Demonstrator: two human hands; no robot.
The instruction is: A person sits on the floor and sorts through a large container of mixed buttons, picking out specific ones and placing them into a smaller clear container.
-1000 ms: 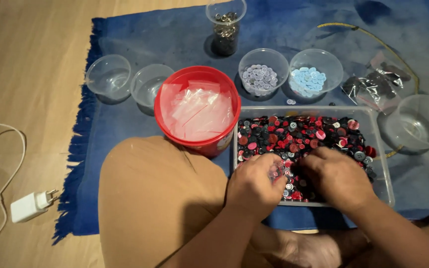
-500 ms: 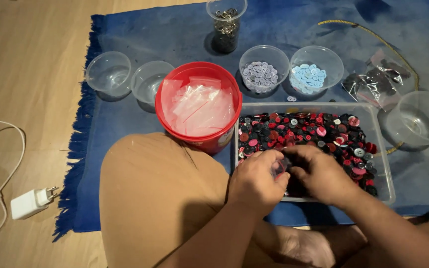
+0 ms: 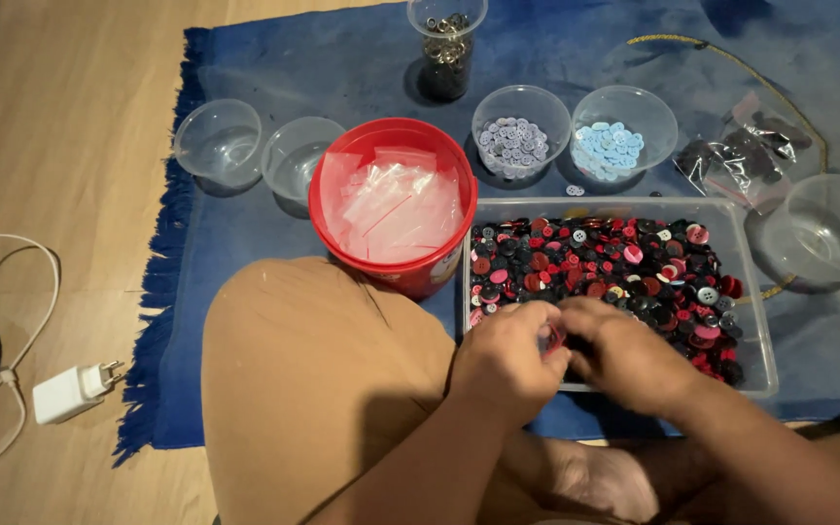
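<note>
my left hand (image 3: pixel 507 355) and right hand (image 3: pixel 629 355) pinch a red button (image 3: pixel 554 339) over the clear tray (image 3: pixel 755 292) | light, hard, slick | grip its rim

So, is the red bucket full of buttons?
No, the red bucket holds only small clear plastic bags; the mixed buttons lie in the clear tray beside it.

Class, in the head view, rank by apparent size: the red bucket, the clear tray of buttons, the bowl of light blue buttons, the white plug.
1. clear tray
2. red bucket
3. bowl of light blue buttons
4. white plug
</note>
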